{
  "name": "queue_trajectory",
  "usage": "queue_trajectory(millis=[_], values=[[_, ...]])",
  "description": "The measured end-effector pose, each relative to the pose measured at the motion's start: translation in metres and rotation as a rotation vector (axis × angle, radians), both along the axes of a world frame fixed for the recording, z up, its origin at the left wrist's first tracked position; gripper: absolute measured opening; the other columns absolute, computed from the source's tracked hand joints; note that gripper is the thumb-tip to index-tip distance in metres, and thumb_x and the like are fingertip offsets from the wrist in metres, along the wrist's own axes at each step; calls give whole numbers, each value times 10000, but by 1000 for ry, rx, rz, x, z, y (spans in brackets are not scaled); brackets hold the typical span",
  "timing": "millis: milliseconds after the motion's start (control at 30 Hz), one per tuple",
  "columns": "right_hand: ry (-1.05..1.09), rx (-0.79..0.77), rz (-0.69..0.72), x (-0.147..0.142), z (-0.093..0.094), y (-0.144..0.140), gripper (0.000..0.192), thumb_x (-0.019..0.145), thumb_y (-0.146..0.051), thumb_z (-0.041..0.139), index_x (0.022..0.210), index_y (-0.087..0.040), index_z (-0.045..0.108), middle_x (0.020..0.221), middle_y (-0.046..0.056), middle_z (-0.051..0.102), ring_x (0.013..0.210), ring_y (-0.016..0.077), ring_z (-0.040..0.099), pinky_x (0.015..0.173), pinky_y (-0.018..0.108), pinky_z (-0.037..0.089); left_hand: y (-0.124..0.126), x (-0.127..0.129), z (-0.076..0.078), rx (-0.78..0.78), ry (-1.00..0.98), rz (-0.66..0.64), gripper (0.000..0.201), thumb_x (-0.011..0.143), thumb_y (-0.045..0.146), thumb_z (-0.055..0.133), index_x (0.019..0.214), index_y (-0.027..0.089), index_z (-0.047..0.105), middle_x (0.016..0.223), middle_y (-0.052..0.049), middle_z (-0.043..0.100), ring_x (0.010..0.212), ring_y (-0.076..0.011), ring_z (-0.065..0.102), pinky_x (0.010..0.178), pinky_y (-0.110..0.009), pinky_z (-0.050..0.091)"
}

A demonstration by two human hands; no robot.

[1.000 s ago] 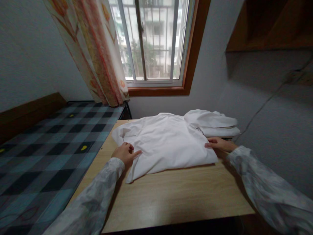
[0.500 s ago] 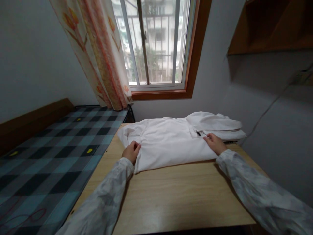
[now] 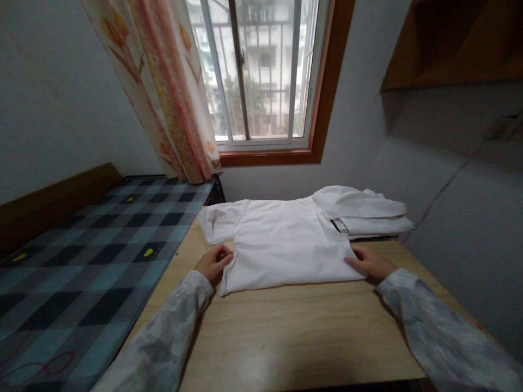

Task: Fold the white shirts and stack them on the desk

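A white long garment (image 3: 286,239), which looks like a shirt or coat, lies partly folded across the wooden table. My left hand (image 3: 213,263) pinches its left edge near the front corner, thumb against fingers. At the opposite edge, my right hand (image 3: 371,262) has its thumb on top of the fabric and its fingers at the side, gripping it. A sleeve-like part (image 3: 218,222) sticks out at the back left. Folded white cloth (image 3: 363,209) is piled at the back right, next to the garment; where one ends and the other begins is partly hidden.
The light wooden table (image 3: 286,337) reaches toward me. On the left is a bed with a checked cover (image 3: 93,267) and a thin red cord (image 3: 53,362). Behind are a curtain (image 3: 163,98) and a window (image 3: 265,76). A wooden shelf (image 3: 453,49) hangs at upper right.
Both hands have moved toward me, drawing the garment's front part closer and flatter. My right hand has shifted from near the piled cloth to the garment's right edge.
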State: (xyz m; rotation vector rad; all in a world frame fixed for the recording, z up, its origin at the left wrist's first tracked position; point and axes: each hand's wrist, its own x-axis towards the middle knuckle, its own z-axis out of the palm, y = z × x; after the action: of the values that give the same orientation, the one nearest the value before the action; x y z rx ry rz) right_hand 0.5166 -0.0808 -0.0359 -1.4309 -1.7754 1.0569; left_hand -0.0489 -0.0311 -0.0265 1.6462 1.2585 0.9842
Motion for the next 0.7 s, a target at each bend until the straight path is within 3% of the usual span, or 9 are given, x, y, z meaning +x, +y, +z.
queue_trajectory(millis=[100,200,267,400,533,600,700], values=[[63,45,-122,0,4,1,557,907,-678,666,1194,-204,724,1164,94,796,1095,322,725,920,404,600,-10,7,13,-72,-59,-57,485,778,570,875,947,200,612,859,-23,713,836,-212,693,787,-344,550],[80,145,-288,-9,10,8,507,928,-700,621,1067,-219,697,991,69,779,905,271,699,762,339,580,-23,19,21,-164,-129,-231,708,681,442,983,1216,239,566,1047,-37,756,969,-232,729,857,-360,577],[92,180,-354,-14,14,14,492,931,-719,602,989,-233,659,850,42,733,811,245,659,690,311,550,-28,26,22,-181,-166,-276,777,678,407,991,1281,256,526,1082,-32,750,967,-219,729,848,-345,583],[74,213,-424,-16,25,24,497,900,-745,612,905,-248,606,715,3,634,761,232,608,666,299,522,-25,26,30,-143,-283,-170,611,794,493,901,1216,242,536,916,16,709,781,-162,697,683,-256,540],[34,212,-441,-7,29,28,457,892,-699,630,917,-243,641,769,39,686,798,258,633,701,327,534,-14,12,46,-164,-247,-40,625,789,528,882,1248,240,571,701,78,601,541,-110,581,504,-200,411],[-19,181,-441,-4,24,26,423,895,-657,626,936,-238,669,790,61,716,790,266,649,692,334,533,-11,8,49,-230,-183,-5,648,752,542,884,1232,230,581,651,95,564,452,-92,498,445,-199,340],[-161,101,-387,0,7,17,376,867,-589,644,929,-222,697,756,51,720,741,247,652,671,322,519,-13,7,40,-281,-113,13,615,659,526,888,1094,216,583,630,103,532,445,-87,467,453,-207,327]])
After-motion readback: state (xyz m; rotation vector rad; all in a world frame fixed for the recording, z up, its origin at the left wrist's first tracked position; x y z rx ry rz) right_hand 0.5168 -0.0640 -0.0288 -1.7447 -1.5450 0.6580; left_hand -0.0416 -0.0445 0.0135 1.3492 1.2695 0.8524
